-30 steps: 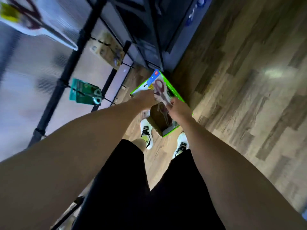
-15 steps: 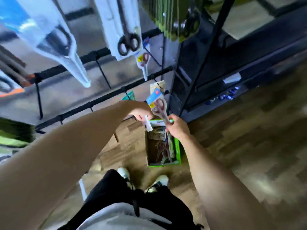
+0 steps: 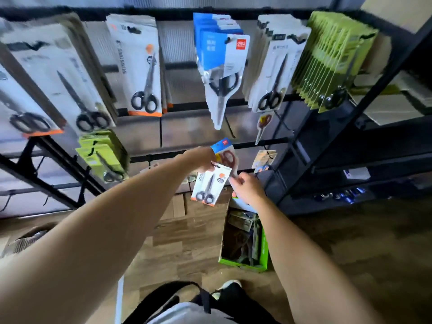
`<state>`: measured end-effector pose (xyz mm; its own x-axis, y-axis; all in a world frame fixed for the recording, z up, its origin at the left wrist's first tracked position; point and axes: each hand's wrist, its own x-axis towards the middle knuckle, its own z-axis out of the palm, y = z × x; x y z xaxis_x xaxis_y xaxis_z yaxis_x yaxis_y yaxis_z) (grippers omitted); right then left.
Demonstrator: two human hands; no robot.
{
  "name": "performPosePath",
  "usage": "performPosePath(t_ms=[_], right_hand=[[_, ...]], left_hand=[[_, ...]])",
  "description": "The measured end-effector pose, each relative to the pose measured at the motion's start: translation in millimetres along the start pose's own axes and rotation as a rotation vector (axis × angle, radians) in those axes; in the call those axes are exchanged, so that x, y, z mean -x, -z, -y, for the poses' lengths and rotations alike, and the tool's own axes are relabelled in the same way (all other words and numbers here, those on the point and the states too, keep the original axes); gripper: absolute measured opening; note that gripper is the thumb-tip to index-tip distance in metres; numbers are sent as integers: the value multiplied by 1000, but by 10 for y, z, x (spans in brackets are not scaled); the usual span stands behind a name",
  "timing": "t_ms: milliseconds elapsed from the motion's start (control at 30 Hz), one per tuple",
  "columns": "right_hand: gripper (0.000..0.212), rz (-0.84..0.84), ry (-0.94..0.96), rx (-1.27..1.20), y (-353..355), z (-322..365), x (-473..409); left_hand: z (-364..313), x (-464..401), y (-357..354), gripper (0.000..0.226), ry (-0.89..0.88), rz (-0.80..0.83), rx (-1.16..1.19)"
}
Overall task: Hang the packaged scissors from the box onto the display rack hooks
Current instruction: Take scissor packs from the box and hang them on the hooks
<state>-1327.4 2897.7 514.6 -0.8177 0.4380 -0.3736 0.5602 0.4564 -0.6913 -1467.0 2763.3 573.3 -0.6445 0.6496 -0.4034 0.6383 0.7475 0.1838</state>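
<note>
Pinching two packs, left hand holds the white pack by its top; right hand at 3 o'clock nips the red pack. Light, stiff, slippery card: grip beside the hang-hole.

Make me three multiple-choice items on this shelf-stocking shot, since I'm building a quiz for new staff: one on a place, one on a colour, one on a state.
1. Where is the box?
A. on the wooden floor by the person's feet
B. on the top rail
C. under the left arm

2. What colour is the box's outside?
A. red
B. bright green
C. black

3. What is the left hand doing?
A. hanging empty
B. pressing flat on the floor
C. holding a white scissors pack

Answers: 1 A, it sits on the floor planks near a shoe; 2 B, its walls are bright green; 3 C, its fingers pinch the pack's top edge.
</note>
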Motion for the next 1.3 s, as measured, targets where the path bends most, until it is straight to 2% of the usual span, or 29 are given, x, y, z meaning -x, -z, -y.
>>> performPosePath(t_ms=[100,233,433,500,533,600,667,767,867,1133,1233,1300], right_hand=[[37,0,87,2,-255,164,244],[7,34,101,-119,-565,393,533],[20,36,135,-97,-785,732,848],[6,44,151,-122,-864,877,960],[8,39,181,-143,-891,945,998],[25,28,222,-144,-959,1098,1077],[30,9,270,-127,-1021,1252,1141],[25,-69,391,-89,-1089,1438,1189],[25,-56,455,-88,-1090,1662,1184],[48,-22,531,-138,-1224,2516,1238],[37,-8,622,-193,-1350,2778,1182],[32,28,673,-195,-1409,2938,1180]], left_hand=[[229,324,-18,30,-5,-10,-2],[483,783,-40,24,30,5,65],[725,1331,-18,32,51,-48,132],[788,1536,30,31,82,-88,129],[813,1625,55,31,91,-105,136],[939,1795,86,35,96,-130,146],[1087,1945,138,33,104,-196,187],[1215,2131,291,23,128,-295,214],[1315,2302,506,23,174,-384,206],[1677,2815,974,26,320,-696,205],[1920,2959,1116,34,375,-795,293],[2058,3057,1223,28,415,-848,311]])
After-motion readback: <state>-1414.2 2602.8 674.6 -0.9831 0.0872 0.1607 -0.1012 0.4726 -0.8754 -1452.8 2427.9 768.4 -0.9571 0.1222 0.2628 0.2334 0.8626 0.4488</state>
